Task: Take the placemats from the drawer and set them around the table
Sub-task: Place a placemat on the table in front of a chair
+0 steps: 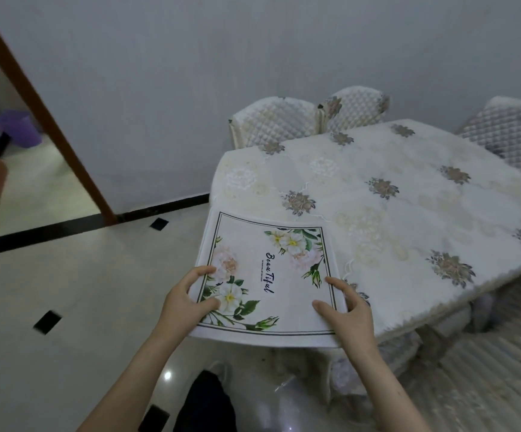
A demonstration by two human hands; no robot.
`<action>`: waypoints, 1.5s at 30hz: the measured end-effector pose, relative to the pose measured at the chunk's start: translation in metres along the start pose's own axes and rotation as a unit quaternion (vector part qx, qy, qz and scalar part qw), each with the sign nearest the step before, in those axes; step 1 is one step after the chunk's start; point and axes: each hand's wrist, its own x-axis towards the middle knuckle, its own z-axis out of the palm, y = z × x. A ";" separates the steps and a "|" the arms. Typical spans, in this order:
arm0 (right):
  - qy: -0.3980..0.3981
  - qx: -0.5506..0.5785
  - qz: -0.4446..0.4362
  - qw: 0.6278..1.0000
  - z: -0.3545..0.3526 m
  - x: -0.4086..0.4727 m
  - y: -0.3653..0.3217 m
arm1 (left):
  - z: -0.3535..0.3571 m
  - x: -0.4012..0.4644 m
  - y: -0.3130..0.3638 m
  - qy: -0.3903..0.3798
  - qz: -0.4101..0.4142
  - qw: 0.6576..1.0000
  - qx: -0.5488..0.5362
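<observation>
Low in the frame, my left hand (187, 302) and right hand (348, 310) each pinch a near corner of the placemat (267, 275), thumbs on top. Its far edge rests on the table (393, 194) corner at centre; most hangs unsupported, so it could slide floorward if I release early.

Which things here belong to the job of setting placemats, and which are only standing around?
Part of the job:
- floral placemat, held by left hand and right hand
- table with patterned cloth

Only standing around:
- quilted chairs
- purple bucket beyond the doorway
- brown door frame
</observation>
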 end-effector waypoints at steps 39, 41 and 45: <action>0.218 -0.427 0.198 0.855 0.153 0.061 0.066 | 0.065 0.323 -0.069 -0.408 0.367 0.710 0.442; 0.180 -0.470 0.182 0.844 0.154 0.071 0.070 | 0.072 0.323 -0.072 -0.407 0.411 0.682 0.448; 0.173 -0.479 0.182 0.841 0.165 0.088 0.079 | 0.087 0.319 -0.080 -0.400 0.436 0.664 0.457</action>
